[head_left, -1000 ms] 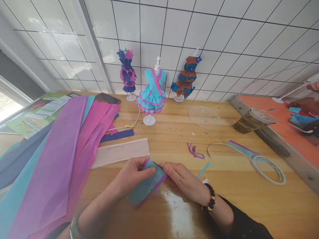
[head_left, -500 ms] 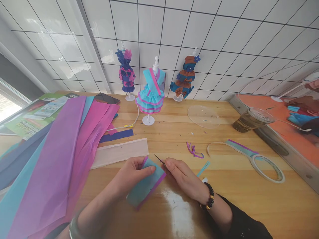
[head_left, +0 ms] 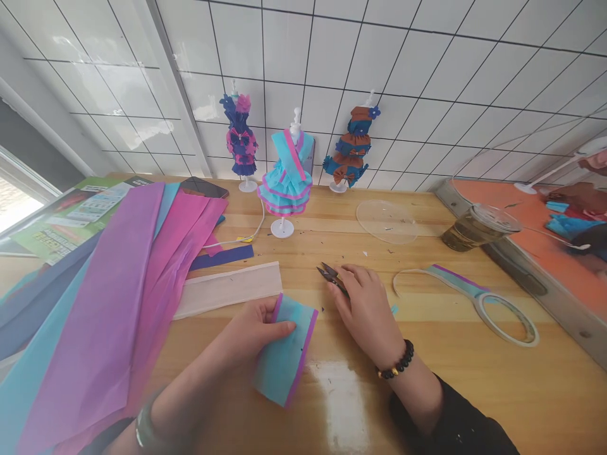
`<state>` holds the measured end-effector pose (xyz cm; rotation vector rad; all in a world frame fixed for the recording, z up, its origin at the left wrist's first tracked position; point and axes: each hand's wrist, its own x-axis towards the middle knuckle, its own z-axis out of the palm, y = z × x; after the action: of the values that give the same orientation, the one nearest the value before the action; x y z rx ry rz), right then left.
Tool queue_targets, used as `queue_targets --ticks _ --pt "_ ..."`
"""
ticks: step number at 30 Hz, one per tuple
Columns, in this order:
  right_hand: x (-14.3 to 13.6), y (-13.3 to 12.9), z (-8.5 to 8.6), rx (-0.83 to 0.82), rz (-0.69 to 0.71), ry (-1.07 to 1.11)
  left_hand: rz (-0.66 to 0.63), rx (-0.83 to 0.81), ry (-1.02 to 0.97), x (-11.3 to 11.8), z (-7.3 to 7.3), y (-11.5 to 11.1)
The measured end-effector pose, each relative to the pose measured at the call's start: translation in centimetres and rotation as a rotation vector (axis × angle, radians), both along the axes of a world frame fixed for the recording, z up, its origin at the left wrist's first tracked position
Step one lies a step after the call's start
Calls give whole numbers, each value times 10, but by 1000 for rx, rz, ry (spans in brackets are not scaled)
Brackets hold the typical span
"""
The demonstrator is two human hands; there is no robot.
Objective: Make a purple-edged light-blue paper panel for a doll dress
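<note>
A turquoise paper piece with purple edges (head_left: 289, 354) is pinched at its upper left between the thumb and fingers of my left hand (head_left: 258, 328). To its right, my right hand (head_left: 363, 303) lies low over the wooden table with its fingers around small dark thread snips (head_left: 334, 278). The blades point up and left, slightly apart, and touch no paper. A pale paper strip (head_left: 232, 289) lies behind my left hand. A roll of white tape (head_left: 507, 322) lies at the right, its loose end stuck along another turquoise and purple strip (head_left: 455, 278).
Three small dress forms, in blue and pink (head_left: 241, 139), turquoise (head_left: 287, 183) and brown and blue (head_left: 351, 151), stand by the tiled wall. Long crepe sheets (head_left: 104, 284) cover the left side. A clear disc (head_left: 386, 221) and a lidded cup (head_left: 478, 229) are at the back right.
My right hand has moved away from the paper, up and right, with the snips now lower over the table, covering the purple scraps. The paper has swung to a steeper angle in my left hand.
</note>
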<state>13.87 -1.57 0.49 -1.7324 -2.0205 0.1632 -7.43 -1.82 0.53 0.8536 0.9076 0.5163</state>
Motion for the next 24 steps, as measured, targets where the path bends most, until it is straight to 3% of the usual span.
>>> queue_targets --ticks 2,5,8,16,24 --pt "-7 -5 4 -44 86 231 -27 28 3 0 -3 0" --pt "-19 -14 6 -326 217 637 -60 87 -1 0 -7 -1" --pt "-28 -17 3 -523 234 855 -80 94 13 1 -6 -1" --pt "-23 -9 -2 -455 100 969 -102 137 91 0 -1 3" --pt "-25 -10 1 -520 179 930 -129 216 170 0 -5 2"
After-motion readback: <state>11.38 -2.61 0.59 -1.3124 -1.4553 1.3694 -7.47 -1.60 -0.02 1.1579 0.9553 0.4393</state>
